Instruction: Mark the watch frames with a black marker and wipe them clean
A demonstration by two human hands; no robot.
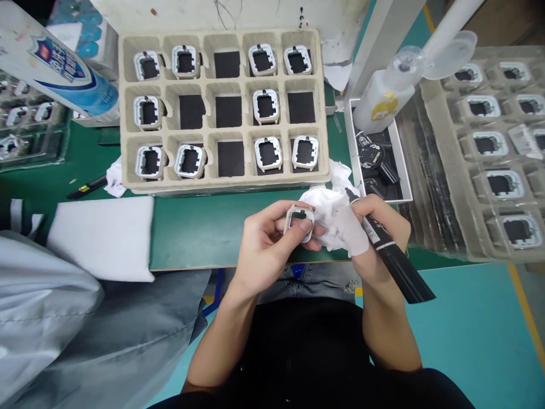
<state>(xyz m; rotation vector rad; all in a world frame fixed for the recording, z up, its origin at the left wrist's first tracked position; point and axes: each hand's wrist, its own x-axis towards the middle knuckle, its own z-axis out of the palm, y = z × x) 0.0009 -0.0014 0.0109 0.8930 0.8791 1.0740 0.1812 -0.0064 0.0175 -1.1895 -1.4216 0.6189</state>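
My left hand point(266, 241) pinches a small white square frame part point(298, 221) between thumb and fingers, just above the near edge of the green table. My right hand point(377, 230) is closed on a black marker pen point(389, 253) and a crumpled white cloth point(336, 218), which presses against the frame part. Behind my hands lies a beige pulp tray point(166, 184); several of its cells hold the same white frames, and others show only black squares.
A white bottle point(385, 96) stands in a small white box point(406, 187) of black parts at right. Clear plastic trays point(468, 238) of frames lie far right and far left. A white foam pad point(102, 236) and another person's grey sleeve point(46, 318) are at left.
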